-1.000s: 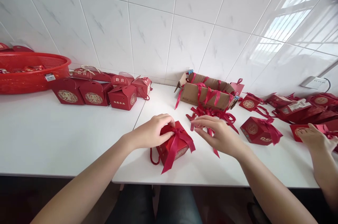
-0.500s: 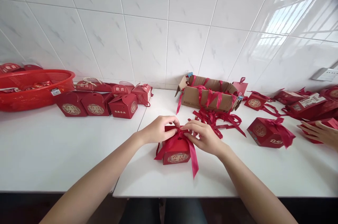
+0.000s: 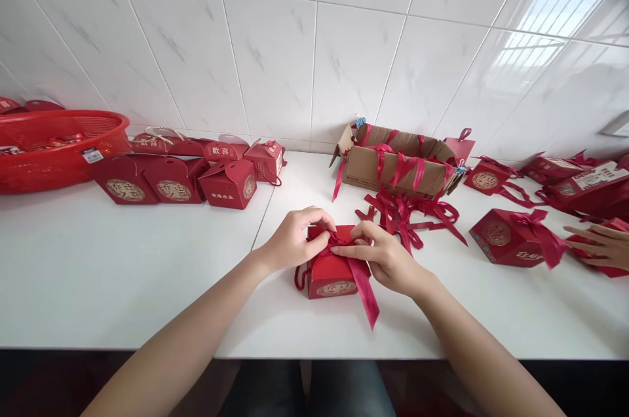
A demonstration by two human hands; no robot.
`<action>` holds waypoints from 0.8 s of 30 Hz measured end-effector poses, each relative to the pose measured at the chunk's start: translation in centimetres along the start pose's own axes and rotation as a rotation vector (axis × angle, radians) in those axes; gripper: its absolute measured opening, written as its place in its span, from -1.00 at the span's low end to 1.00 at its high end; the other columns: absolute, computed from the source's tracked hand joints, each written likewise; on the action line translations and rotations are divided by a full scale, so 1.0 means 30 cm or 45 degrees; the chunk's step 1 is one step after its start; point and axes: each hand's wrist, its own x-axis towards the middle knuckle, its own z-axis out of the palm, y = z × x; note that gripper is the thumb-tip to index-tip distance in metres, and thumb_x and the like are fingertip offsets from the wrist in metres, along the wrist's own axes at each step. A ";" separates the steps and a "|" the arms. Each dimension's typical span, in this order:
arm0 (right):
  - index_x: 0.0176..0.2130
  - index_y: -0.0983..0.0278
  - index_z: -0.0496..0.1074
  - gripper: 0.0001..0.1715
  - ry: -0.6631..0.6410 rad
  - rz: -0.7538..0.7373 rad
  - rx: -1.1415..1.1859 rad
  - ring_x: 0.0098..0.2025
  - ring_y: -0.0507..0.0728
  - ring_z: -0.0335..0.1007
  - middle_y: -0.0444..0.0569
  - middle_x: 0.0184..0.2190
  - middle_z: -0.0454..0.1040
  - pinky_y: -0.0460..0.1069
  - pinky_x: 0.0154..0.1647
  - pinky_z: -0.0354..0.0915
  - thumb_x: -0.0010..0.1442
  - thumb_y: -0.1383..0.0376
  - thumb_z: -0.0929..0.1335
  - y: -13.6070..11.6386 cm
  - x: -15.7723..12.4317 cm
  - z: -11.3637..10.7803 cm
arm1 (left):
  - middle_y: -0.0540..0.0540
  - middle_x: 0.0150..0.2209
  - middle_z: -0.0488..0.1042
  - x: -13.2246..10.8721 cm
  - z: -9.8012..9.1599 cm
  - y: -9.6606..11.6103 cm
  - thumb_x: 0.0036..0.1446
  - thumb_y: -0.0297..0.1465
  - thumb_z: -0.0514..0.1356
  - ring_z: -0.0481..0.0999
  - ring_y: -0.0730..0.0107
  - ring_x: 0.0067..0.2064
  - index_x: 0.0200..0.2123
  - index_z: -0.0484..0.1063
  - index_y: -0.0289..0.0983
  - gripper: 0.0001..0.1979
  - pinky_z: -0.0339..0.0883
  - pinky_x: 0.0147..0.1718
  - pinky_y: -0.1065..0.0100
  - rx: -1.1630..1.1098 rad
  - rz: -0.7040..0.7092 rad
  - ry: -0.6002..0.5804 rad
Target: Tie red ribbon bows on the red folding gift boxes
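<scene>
A small red gift box (image 3: 330, 271) with a gold emblem stands on the white table (image 3: 122, 279), near its front edge. A dark red ribbon bow (image 3: 364, 286) lies across its top, one tail hanging down the right side. My left hand (image 3: 293, 238) pinches the bow from the left, fingers closed on the ribbon. My right hand (image 3: 381, 253) pinches it from the right, fingers pressed together at the knot. A red cord handle loops out at the box's left.
A cardboard box (image 3: 398, 164) draped with red ribbons and a loose ribbon pile (image 3: 410, 214) lie behind. Finished red boxes (image 3: 177, 178) and a red basket (image 3: 54, 145) stand at left. More bowed boxes (image 3: 511, 237) sit at right, where another person's hand (image 3: 597, 246) rests.
My right hand came in from the right and closed on the bow. The box turned to face me squarely and the ribbon tails shifted. The other person's hand moved slightly.
</scene>
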 end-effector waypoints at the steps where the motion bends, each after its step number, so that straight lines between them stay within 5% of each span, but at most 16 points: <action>1: -0.01 0.13 0.46 -0.59 -0.006 -0.009 -0.012 -0.32 0.07 0.23 0.00 -0.32 0.24 -0.03 -0.45 0.32 0.29 0.41 0.17 -0.001 0.000 -0.001 | -0.06 -0.31 0.47 -0.001 0.002 -0.003 0.03 -0.52 0.08 0.45 0.41 -0.26 -0.36 0.40 -0.28 -0.88 0.38 -0.22 0.38 0.014 0.008 0.011; 12: -0.02 0.13 0.46 -0.58 -0.037 -0.046 -0.002 -0.31 0.07 0.24 0.01 -0.29 0.26 -0.01 -0.40 0.31 0.29 0.44 0.17 0.000 -0.007 -0.008 | -0.07 -0.34 0.43 0.001 0.011 -0.033 0.05 -0.58 0.04 0.42 0.41 -0.30 -0.27 0.48 -0.28 -0.74 0.35 -0.29 0.38 0.220 0.138 0.053; 18: 0.16 0.13 0.24 -0.48 0.155 0.189 0.299 -0.23 0.07 0.29 -0.01 -0.23 0.34 0.02 -0.24 0.34 0.25 0.46 0.21 -0.018 -0.003 -0.004 | -0.07 -0.30 0.37 -0.002 0.005 -0.014 0.09 -0.56 0.03 0.40 0.36 -0.21 -0.29 0.45 -0.26 -0.77 0.32 -0.22 0.37 0.185 0.059 -0.107; 24: -0.02 0.20 0.32 -0.64 0.081 0.457 0.356 -0.35 0.04 0.22 -0.03 -0.25 0.37 -0.02 -0.38 0.23 0.16 0.39 0.31 -0.022 0.004 -0.025 | -0.05 -0.27 0.30 -0.006 -0.001 -0.012 0.08 -0.58 0.02 0.35 0.43 -0.27 -0.28 0.39 -0.26 -0.79 0.29 -0.25 0.39 0.080 0.056 -0.177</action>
